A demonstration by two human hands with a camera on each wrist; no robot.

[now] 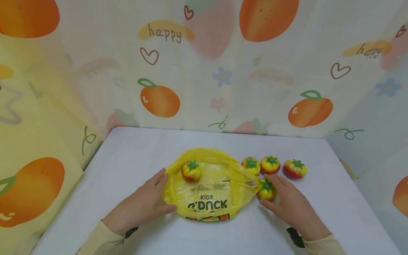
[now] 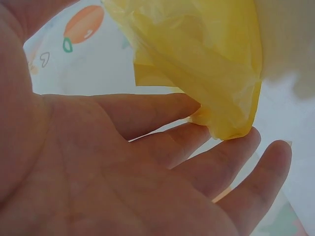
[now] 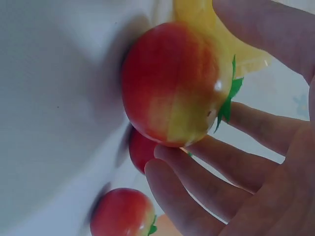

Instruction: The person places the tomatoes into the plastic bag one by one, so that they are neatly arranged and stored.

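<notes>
Red-and-yellow toy tomato (image 1: 267, 191) sits between thumb and loose fingers of the right hand (image 1: 288, 194) — left hand (image 1: 143, 203), unclenched, touches a yellow plastic bag (image 1: 237, 189).

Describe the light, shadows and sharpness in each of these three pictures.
Head view: fairly even light, the large black lettering on the yellow bag distinct; left wrist view: left hand rather dim, a soft shadow towards the right edge; right wrist view: a small glint on the nearest fruit, with soft-edged shadow beside it on the tabletop.
</notes>
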